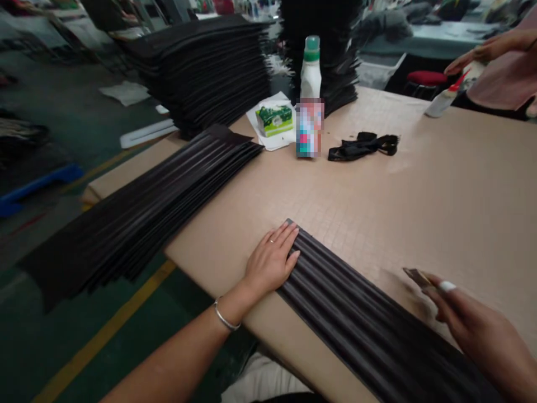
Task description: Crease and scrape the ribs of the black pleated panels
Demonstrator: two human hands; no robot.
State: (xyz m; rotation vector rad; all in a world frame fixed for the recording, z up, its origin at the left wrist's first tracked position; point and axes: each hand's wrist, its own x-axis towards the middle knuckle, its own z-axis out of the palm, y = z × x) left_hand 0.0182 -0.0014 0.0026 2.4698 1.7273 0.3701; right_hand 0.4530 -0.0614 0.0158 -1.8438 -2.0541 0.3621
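Observation:
A long dark ribbed strip (356, 302) lies slantwise over the near edge of the brown-covered table (461, 184). My left hand (272, 260) rests flat on its far end, fingers stretched out, holding nothing. To the right of the strip and slightly above the table, my right hand (457, 308) grips a small tool (417, 277) with a thin, dark tip; its exact kind is too small to tell. A white band is round one finger of that hand.
Dark strips (151, 196) are piled at the left, with tall dark stacks (210, 67) behind. Further back are a green tissue pack (274, 120), a green-capped bottle (311, 73), a blurred-out container (309, 129) and black cloth (363, 146). Another person's hand (490, 53) is near a red-tipped bottle (441, 103).

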